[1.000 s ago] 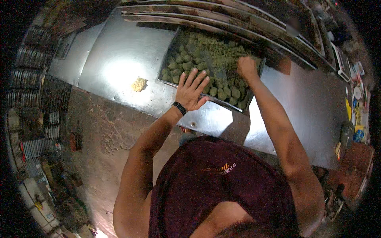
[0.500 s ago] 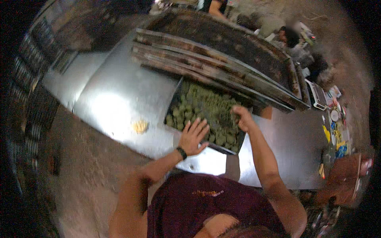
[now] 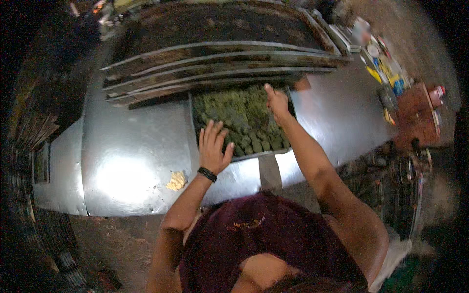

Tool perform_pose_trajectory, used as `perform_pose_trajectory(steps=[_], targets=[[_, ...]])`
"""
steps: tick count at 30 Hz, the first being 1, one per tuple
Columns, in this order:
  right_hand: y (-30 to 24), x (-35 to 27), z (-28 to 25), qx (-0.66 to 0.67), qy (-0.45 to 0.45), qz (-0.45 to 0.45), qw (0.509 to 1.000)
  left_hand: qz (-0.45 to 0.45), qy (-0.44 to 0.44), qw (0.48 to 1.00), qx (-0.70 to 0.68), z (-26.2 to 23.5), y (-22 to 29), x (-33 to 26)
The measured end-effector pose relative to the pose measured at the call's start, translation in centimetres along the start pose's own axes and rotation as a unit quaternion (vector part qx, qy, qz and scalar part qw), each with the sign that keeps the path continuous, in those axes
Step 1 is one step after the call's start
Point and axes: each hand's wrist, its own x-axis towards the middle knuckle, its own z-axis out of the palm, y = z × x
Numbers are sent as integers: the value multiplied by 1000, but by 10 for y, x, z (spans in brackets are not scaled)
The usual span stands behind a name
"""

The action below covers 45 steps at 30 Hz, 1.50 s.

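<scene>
A dark rectangular tray (image 3: pixel 191 105) on the metal table holds many greenish lumps (image 3: pixel 256 143), rounded along the near side and finer and crumblier towards the back. My left hand (image 3: pixel 213 148), with a dark band at the wrist, lies over the tray's near left corner with its fingers stretched out. Over the tray's right side is my right hand (image 3: pixel 277 103), its fingers curled together; whatever they pinch, if anything, cannot be made out. A small pale yellow heap (image 3: pixel 176 180) sits on the table left of my left forearm.
Several large, stained trays (image 3: pixel 220 56) are stacked directly behind the small tray. The shiny metal table (image 3: pixel 141 132) extends to both sides. At the right stand a reddish-brown box (image 3: pixel 417 117) and a clutter of yellow and blue items (image 3: pixel 391 78).
The view has turned, so the table now lies straighter across it. My right hand has moved towards the back of the small tray. My left hand stays spread at the tray's near left.
</scene>
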Motion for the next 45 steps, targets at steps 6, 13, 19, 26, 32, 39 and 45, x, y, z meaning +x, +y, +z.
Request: perform_pose_trajectory(steps=[6, 13, 19, 26, 32, 39, 45], targets=[[7, 18, -48, -48, -111, -25, 992, -14, 37, 998, -50, 2, 1, 2], [13, 41, -53, -469, -342, -295, 759, -48, 83, 995, -16, 12, 1, 4], [59, 46, -24, -623, -399, -406, 537, -93, 130, 984, 76, 21, 6, -3], [12, 52, -24, -461, -502, -322, 658, -140, 178, 962, 153, 21, 25, -2], [36, 93, -48, -387, -418, -387, 725, -169, 171, 959, 147, 26, 24, -2], [-4, 61, -40, -233, -391, -315, 833, -173, 201, 956, 122, 13, 37, -2], [13, 43, -21, -364, -170, -279, 872, -158, 221, 959, 81, 10, 25, -12]])
